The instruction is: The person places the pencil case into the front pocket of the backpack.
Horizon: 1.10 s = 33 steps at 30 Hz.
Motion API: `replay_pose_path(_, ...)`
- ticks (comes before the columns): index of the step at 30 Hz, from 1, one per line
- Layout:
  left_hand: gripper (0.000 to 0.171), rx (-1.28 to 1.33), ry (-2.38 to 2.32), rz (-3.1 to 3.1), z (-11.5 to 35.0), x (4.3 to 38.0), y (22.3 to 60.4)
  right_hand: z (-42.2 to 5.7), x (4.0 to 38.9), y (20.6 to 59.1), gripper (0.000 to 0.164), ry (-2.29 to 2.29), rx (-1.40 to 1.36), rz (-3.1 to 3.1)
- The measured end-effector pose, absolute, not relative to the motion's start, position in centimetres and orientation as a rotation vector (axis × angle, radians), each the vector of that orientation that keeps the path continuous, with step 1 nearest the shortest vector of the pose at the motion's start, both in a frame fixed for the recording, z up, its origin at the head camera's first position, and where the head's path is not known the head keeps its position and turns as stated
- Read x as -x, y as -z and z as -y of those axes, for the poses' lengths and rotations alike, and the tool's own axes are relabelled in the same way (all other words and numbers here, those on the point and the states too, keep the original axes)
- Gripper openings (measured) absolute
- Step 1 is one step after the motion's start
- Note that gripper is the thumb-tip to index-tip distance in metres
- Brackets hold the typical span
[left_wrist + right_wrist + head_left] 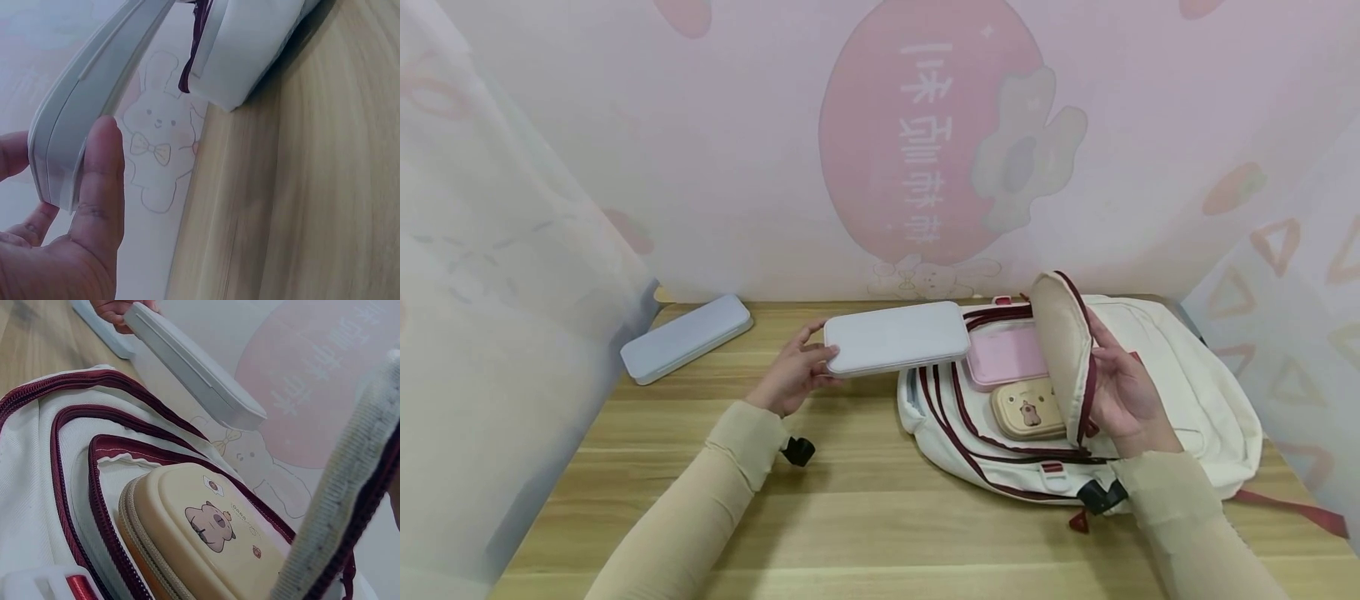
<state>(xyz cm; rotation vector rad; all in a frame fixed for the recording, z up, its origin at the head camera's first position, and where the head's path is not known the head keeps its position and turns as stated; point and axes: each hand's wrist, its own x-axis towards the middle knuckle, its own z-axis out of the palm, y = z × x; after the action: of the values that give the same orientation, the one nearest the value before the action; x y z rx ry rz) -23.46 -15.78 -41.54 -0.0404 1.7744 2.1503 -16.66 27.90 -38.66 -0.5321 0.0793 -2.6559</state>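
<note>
Left hand [796, 371] pinches white oblong hard case [897, 337]; right hand [1126, 390] holds cream fabric backpack [1198, 367]'s maroon-edged flap [1058, 358]; pink rectangular case [1006, 354] and yellow rounded case [1026, 410] inside; pale-blue oblong case [687, 337] outside, apparently left.

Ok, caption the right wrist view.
Yellow zippered case in an open backpack pocket; left hand holds a white case beyond.

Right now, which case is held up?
The white case, in the left hand's fingers; the bluish case lies on the table, pink case and cream case in the backpack.

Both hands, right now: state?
Left hand: holding the white, rectangular hard case.
Right hand: holding the cream fabric backpack flap with burgundy zipper edge.
</note>
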Motion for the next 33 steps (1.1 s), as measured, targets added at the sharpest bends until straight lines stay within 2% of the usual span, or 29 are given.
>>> replay_pose_path(33,0.063,-0.042,-2.041,-1.777,11.9,21.7,41.4,-28.1,16.8,39.0,0.054,2.644,0.556,-0.087)
